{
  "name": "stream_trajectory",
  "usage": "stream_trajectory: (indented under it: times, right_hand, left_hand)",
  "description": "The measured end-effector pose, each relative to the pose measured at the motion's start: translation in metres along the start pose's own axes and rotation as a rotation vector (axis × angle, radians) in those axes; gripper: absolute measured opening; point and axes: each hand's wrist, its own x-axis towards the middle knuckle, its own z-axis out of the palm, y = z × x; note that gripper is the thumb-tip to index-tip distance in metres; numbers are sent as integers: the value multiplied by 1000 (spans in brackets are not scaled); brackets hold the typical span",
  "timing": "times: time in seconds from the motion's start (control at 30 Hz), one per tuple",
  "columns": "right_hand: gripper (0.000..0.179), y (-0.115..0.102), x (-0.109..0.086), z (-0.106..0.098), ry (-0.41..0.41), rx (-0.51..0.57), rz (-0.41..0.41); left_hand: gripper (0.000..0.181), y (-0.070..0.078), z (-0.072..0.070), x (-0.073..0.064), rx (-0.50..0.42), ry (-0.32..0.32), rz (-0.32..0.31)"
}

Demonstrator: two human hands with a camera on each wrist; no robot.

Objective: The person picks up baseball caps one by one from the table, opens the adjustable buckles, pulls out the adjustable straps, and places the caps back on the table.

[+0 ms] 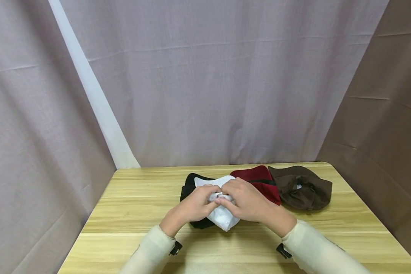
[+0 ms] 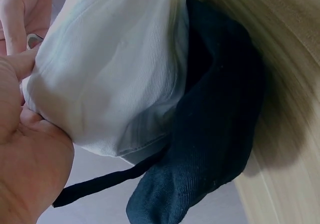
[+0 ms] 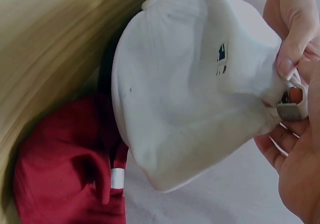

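A white baseball cap is between my two hands, its crown low toward me and its brim pointing to the back of the table. With thumb and fingers, my left hand pinches the cap's back edge by the strap. My right hand grips the other side of the same strap, and the fingertips of both hands nearly meet. A metal buckle shows at the strap in the right wrist view, along with a small dark logo on the white fabric. Part of the strap is hidden behind fingers.
Partly beneath the white cap, at its left, lies a black cap. To the right lie a dark red cap and a brown cap, side by side on the wooden table. Grey curtains hang behind the table.
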Motion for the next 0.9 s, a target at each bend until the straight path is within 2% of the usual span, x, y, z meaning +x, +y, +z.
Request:
stream_trajectory:
  times: [0.13, 0.3, 0.6, 0.9]
  right_hand:
    - [35, -3, 2, 1, 23, -25, -5]
    - [31, -4, 3, 1, 8, -11, -29]
    - [37, -2, 2, -3, -30, 107, -17]
    - [33, 2, -2, -8, -129, 253, 51]
  left_hand:
    - [6, 0, 1, 2, 20, 21, 13]
    - [11, -1, 1, 0, 10, 30, 29]
    - [8, -4, -2, -1, -19, 19, 40]
    - [5, -5, 0, -2, -66, 8, 18]
